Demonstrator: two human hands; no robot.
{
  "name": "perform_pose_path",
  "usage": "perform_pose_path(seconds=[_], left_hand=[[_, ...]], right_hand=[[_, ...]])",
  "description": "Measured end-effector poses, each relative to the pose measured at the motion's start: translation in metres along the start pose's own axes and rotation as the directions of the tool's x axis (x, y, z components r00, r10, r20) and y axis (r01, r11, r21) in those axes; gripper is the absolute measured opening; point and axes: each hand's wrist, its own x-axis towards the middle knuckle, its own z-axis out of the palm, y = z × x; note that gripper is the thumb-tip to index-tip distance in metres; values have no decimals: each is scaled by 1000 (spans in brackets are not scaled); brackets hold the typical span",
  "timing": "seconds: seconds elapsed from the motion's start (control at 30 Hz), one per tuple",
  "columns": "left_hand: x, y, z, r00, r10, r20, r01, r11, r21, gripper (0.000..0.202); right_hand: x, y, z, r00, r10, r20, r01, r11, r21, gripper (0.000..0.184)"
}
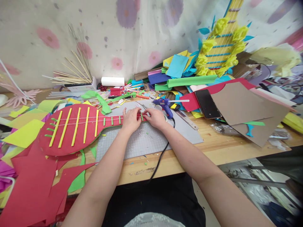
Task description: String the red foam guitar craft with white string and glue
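- Our left hand lay over the neck of the red paper guitar, fingers bent and pressing it down; we could not tell if they gripped its edge.
- Our right hand pinched a small green strip against that neck.
- The guitar lay flat across a grey cutting mat on the wooden table, body leftward.
- A blue glue gun sat just beyond our right hand.

A craft workshop: the wooden table is heaped with coloured paper, a cutting mat, glue gun, sticks and a paper guitar.
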Motion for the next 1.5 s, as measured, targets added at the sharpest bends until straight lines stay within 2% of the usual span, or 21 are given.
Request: perform_pose_path(seconds=[0.23, 0.43, 0.57, 0.83, 1.13, 1.27, 1.5], left_hand=[[-3, 5, -4, 999, 47, 1, -47, 998, -51, 48], [-2, 1, 1, 999, 26, 33, -24, 998, -51, 39], [-2, 0, 3, 999, 20, 32, -19, 999, -46, 40], [-2, 3, 3, 1000, -20, 4, 20, 998, -61, 35], [-2, 4, 3, 999, -35, 14, 36, 997, -70, 33], [-2, 4, 3, 999, -38, 22, 39, 997, -63, 33], [-2, 3, 4, 999, -35, 19, 36, 997, -67, 34]], right_hand=[[-2, 2, -1, 996, 76, -39, -73, 995, 68, 21], [0, 6, -1, 990, 137, -27, -129, 970, 206, 21], [1, 9, -3, 981, 196, -8, -186, 941, 284, 18], [0, 5, -5, 981, 187, -58, -182, 981, 70, 17], [-3, 10, -8, 983, 169, -78, -165, 985, 54, 25], [-3, 9, -6, 978, 202, -45, -201, 979, 18, 23], [-4, 8, -6, 978, 200, -57, -200, 980, 17, 21]])
